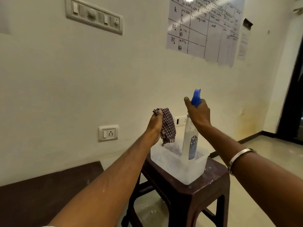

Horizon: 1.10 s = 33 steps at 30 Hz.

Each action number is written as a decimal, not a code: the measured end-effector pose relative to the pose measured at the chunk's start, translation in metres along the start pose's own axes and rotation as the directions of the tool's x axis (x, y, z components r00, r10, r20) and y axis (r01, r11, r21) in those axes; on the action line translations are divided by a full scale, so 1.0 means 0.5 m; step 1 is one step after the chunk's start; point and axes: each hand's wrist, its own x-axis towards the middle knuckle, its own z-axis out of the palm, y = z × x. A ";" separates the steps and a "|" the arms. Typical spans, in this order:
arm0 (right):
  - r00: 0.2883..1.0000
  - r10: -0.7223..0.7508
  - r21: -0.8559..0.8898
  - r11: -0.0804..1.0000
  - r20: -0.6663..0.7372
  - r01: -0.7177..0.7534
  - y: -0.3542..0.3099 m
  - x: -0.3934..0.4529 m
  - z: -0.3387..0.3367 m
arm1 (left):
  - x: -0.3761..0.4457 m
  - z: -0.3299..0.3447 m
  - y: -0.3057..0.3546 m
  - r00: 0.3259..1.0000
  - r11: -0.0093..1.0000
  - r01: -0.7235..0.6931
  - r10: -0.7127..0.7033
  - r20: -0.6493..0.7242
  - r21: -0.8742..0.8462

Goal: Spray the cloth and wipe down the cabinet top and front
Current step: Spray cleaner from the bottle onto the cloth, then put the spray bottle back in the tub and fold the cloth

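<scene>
My left hand (155,124) grips a bunched checkered cloth (168,126), which hangs down beside the palm. My right hand (199,114) is wrapped around the neck of a white spray bottle (190,143) with a blue trigger head (196,97); the thumb sticks up on the left of the head. The bottle stands upright with its base inside or just above a translucent plastic tub (177,166). Cloth and bottle are a short gap apart. The dark brown cabinet top (41,190) lies at the lower left, below my left forearm.
The tub rests on a dark brown plastic stool (196,190). A cream wall is straight ahead with a socket (108,133), a switch panel (94,15) and a whiteboard sheet (205,28). Tiled floor and a dark doorway (293,99) lie to the right.
</scene>
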 end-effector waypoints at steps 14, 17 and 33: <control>0.989 0.145 -0.016 0.989 -0.016 -0.145 0.118 -0.024 0.026 | -0.004 -0.033 -0.039 0.998 0.998 0.050 -0.051 -0.027 -0.022; 0.987 0.159 -0.029 0.987 -0.002 -0.159 0.121 -0.025 0.019 | -0.013 -0.032 -0.038 0.998 0.998 0.051 -0.051 -0.022 -0.023; 0.919 0.183 -0.203 0.972 0.350 -0.116 0.161 -0.060 -0.076 | -0.004 -0.002 -0.076 0.999 0.997 0.052 -0.052 0.003 -0.056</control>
